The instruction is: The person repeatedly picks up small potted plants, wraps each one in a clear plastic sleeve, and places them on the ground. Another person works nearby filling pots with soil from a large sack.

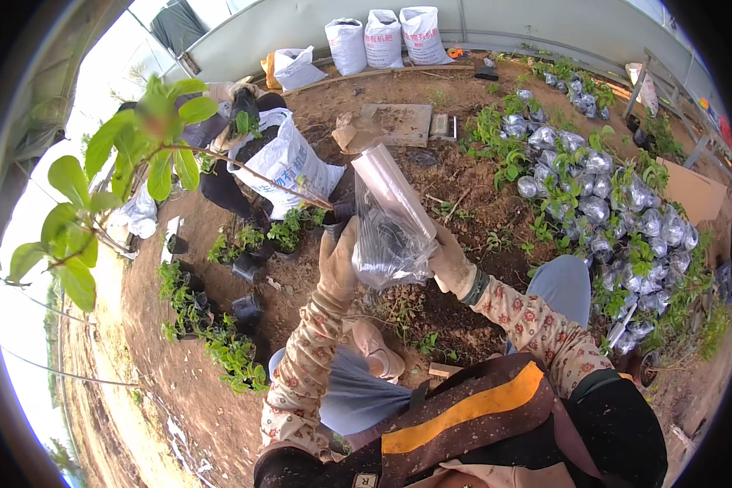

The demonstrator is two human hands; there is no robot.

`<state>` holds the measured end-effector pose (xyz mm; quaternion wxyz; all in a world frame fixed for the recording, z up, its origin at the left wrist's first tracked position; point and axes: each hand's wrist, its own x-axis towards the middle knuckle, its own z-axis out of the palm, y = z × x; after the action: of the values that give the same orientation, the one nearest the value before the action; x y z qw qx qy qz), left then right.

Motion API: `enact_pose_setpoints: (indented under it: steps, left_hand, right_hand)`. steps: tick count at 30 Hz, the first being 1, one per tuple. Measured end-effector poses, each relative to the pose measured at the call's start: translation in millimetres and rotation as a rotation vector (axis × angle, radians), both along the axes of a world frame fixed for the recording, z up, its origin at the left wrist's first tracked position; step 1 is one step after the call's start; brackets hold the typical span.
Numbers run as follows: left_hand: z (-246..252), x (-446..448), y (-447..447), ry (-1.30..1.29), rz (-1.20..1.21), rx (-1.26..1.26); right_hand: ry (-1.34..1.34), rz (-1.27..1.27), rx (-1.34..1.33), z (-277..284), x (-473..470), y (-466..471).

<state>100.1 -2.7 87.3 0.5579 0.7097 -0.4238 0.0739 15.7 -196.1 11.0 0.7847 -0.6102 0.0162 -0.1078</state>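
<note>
My gloved left hand (338, 259) grips a black plastic plant pot (344, 210), which is tilted on its side. From the pot's mouth a leafy plant (262, 180) with a thin woody stem reaches out to the upper left. My gloved right hand (452, 262) holds the lower end of a roll of clear plastic stretch film (393, 189). Loose film (385, 256) hangs between the roll and my left hand, and dark pot material shows through it. How much film is around the pot I cannot tell.
Across from me, another person's gloved hand (222, 137) is beside an open white sack (293, 165) of dark soil. Small potted plants (232, 354) stand at left. Many film-wrapped pots (598, 207) crowd the right, near a metal ladder (677, 104). White sacks (383, 39) line the back wall.
</note>
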Motion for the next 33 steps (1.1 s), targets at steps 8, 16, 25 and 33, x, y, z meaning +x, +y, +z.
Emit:
enact_pose_setpoints:
  steps: [8,16,25,33]
  left_hand:
    - [-8,-30,25,0.146,0.276,-0.047]
    - [19,43,24,0.3,0.282,-0.373]
    - [-3,14,23,0.39,-0.07,-0.268]
    - [-34,-13,33,0.648,0.167,-0.372]
  right_hand:
    - [-0.099,0.01,-0.33,4,4,3]
    - [-0.058,0.54,-1.579,34,-37,12]
    - [0.014,0.089,-0.096,41,-7,18]
    - [-0.343,-0.098,-0.597,-5,7,18]
